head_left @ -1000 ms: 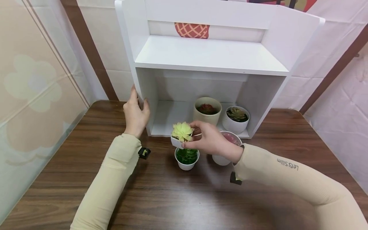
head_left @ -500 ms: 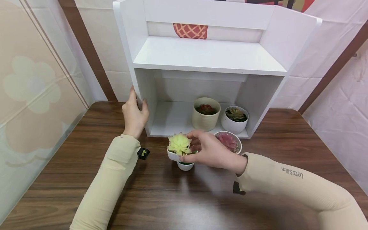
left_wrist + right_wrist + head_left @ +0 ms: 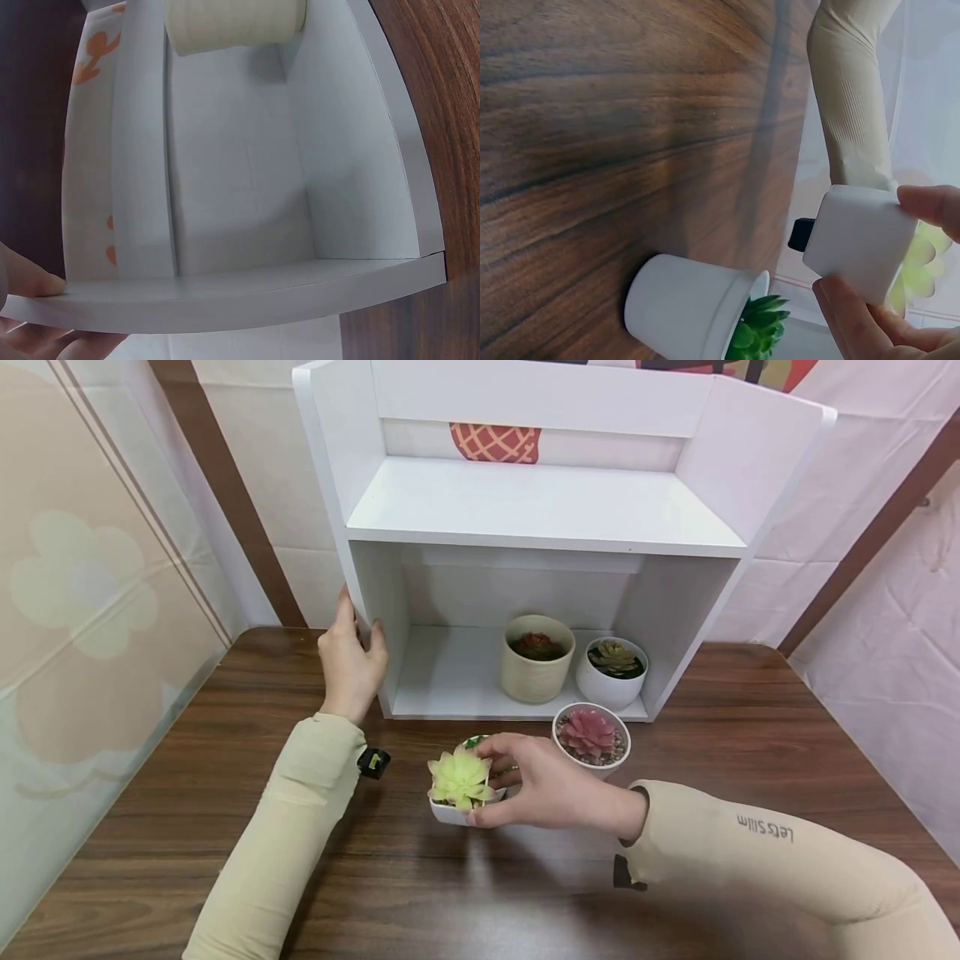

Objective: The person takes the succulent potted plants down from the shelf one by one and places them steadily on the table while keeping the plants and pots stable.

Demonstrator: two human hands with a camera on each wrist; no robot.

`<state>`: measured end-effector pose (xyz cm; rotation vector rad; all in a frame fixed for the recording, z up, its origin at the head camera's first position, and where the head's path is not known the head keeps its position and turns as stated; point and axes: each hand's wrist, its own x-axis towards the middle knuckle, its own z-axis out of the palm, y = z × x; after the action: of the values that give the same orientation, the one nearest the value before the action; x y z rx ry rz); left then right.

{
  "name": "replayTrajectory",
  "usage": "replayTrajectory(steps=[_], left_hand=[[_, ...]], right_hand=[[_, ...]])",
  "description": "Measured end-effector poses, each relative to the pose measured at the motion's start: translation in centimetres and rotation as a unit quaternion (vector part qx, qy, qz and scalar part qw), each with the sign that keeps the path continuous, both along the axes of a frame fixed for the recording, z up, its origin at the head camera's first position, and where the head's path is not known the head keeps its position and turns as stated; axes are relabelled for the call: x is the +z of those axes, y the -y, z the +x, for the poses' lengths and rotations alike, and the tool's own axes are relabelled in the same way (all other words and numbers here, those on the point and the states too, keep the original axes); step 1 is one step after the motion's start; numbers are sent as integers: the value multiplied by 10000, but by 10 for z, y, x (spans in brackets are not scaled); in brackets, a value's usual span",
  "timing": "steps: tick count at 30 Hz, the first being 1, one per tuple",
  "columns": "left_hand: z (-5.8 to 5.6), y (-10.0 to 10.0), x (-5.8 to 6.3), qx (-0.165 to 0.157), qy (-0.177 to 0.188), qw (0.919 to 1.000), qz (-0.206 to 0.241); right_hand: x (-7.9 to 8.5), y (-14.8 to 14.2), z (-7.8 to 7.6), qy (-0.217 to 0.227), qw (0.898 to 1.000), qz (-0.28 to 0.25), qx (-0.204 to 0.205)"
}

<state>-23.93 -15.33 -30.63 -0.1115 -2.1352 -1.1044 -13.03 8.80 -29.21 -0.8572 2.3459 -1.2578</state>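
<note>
The fingers (image 3: 501, 746) of your right hand (image 3: 551, 787) grasp the angular pot (image 3: 862, 240) by its sides, thumb opposite the rest, and the yellow plant (image 3: 459, 777) rises from its top. The right wrist view shows this pot held clear of the table (image 3: 480, 893), with the green plant (image 3: 757, 330) in its round pot (image 3: 686, 304) standing close by. Your left hand (image 3: 348, 664) grips the shelf (image 3: 547, 506) at its left panel, thumb on the inner face and fingers outside.

For this carry, the hold on the pot's wall seems right: keep the pressure there and off the leaves, which would likely bend if squeezed. How level the base sits is hard to judge, so steady it before any contact with the wood. Your knuckles pass near the green plant, so give it room or you may knock it over. The pink plant (image 3: 588, 732) sits just beyond your wrist; mind it too. With the left hand, brace the panel lightly; a pull could probably jolt the cream pot (image 3: 536, 672) and white pot (image 3: 613, 683) inside.
</note>
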Motion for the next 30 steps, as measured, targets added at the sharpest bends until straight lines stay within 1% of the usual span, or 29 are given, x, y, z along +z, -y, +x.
replayTrajectory(steps=[4,6,10,18,25,30], left_hand=[[0,0,-1,-6,43,10000,5],[0,0,-1,-12,53,10000,7],[0,0,-1,-1,26,10000,3],[0,0,-1,-2,-5,10000,-1],[-1,1,-1,-41,36,10000,32],[-1,1,-1,-19,19,10000,7]], right_hand=[[-4,-2,3,-95,9998,45,191],[-5,-2,4,-115,9997,81,222],[-9,-4,5,-73,9995,172,269],[-21,-9,8,-13,9979,325,555],[-32,-12,13,117,9971,425,621],[-40,-13,14,94,9967,485,650]])
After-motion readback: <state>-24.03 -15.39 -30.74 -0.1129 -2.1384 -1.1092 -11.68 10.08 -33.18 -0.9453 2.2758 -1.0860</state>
